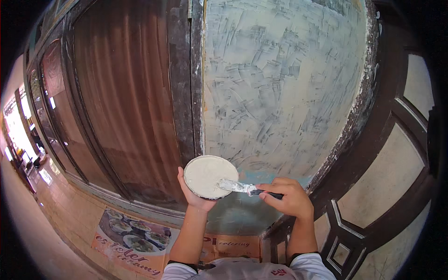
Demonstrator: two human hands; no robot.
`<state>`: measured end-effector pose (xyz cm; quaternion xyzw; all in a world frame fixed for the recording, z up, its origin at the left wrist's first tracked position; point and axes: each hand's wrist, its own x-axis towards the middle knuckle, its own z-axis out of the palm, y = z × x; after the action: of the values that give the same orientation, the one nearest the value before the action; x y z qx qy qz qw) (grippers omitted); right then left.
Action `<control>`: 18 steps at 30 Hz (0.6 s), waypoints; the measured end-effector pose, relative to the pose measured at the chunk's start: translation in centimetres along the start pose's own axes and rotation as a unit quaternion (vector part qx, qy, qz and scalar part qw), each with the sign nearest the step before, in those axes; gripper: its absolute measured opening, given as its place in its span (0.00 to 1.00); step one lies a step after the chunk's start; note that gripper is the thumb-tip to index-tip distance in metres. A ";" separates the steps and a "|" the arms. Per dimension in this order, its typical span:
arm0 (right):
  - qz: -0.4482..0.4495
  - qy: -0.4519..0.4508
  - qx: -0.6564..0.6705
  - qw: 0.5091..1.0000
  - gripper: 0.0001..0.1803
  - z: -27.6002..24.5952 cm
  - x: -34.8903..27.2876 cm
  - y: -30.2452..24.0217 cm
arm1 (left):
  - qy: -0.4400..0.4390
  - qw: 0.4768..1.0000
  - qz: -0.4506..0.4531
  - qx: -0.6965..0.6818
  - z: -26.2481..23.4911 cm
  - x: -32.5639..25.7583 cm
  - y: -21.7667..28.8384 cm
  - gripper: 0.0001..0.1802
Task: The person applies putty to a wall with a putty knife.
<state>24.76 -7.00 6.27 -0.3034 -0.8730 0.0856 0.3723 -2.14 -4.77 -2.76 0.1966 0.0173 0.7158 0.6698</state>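
Observation:
My left hand (199, 201) holds up a round tub of off-white putty (207, 173) from below and its left side, the thumb along the rim. The putty nearly fills it to the brim. In my right hand (290, 198) is a putty knife (235, 186) with a black handle, its blade smeared white. The blade's tip rests on the putty near the tub's right side. Behind the tub stands a wall panel (284, 84) covered with rough, pale strokes of putty over a blue-grey surface; its lowest part shows bare blue-green paint.
A dark wooden frame with a curtained window (126, 93) stands to the left. On the right is a dark brown door with pale panels (373, 182). A printed banner (133, 240) lies on the tiled floor (70, 212) below, near the wall's foot.

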 end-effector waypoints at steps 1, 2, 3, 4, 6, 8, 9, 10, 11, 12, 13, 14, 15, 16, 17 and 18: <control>-0.002 -0.002 0.002 1.000 0.15 0.1 0.1 0.1 | 0.018 1.000 0.005 0.003 0.0 0.0 0.1 0.50; -0.003 0.003 0.005 1.000 0.15 0.1 0.1 0.3 | 0.019 1.000 0.008 0.003 -0.1 0.0 0.1 0.50; -0.004 0.008 0.008 1.000 0.15 0.2 0.3 0.4 | 0.020 1.000 0.014 0.003 -0.2 -0.1 0.2 0.50; -0.005 0.007 0.009 1.000 0.15 0.4 0.3 0.4 | 0.021 1.000 0.018 0.001 -0.3 -0.3 0.2 0.50; -0.015 -0.022 0.017 0.999 0.15 0.9 0.6 0.4 | 0.028 0.999 0.021 0.001 -0.5 -0.3 0.5 0.51; -0.014 -0.008 0.022 1.000 0.15 0.7 0.6 0.7 | 0.023 1.000 0.013 -0.004 -0.6 -0.1 0.7 0.51; -0.012 0.008 0.027 1.000 0.15 0.7 0.6 0.8 | 0.015 1.000 0.010 0.004 -0.4 -0.4 0.7 0.51; -0.013 0.007 0.027 1.000 0.15 0.7 0.8 0.8 | 0.016 1.000 0.011 0.004 -0.4 -0.3 0.8 0.51; -0.025 -0.010 0.035 0.999 0.15 0.9 0.9 0.8 | 0.019 1.000 0.006 0.002 -0.5 -0.3 0.9 0.51; -0.036 -0.026 0.044 0.998 0.15 1.1 1.1 0.8 | 0.022 1.000 0.001 -0.001 -0.6 -0.4 1.1 0.52; -0.037 -0.028 0.046 0.998 0.15 1.0 1.0 0.8 | 0.022 1.000 0.006 -0.014 -0.9 -0.4 1.1 0.52; -0.014 -0.022 0.057 0.998 0.14 0.5 1.1 0.7 | 0.022 1.000 0.008 -0.013 -1.0 -0.4 1.1 0.52; 0.009 -0.018 0.069 0.997 0.14 0.3 1.2 0.7 | 0.010 1.000 0.004 -0.017 -1.2 -0.5 1.2 0.52; 0.010 -0.017 0.067 0.998 0.14 0.7 1.1 1.1 | -0.003 1.000 -0.003 -0.021 -1.2 -0.5 1.1 0.52; -0.004 0.032 0.109 0.994 0.13 1.4 0.8 1.8 | -0.035 0.998 -0.025 -0.036 -1.0 -0.5 1.0 0.51; -0.017 0.081 0.150 0.985 0.12 1.8 0.6 2.2 | -0.036 0.998 -0.027 -0.037 -0.9 -0.5 0.9 0.51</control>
<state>24.20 -4.75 4.52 -0.2348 -0.8222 0.1843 0.4847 -3.23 -5.15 -3.45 0.1963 -0.0280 0.6903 0.6958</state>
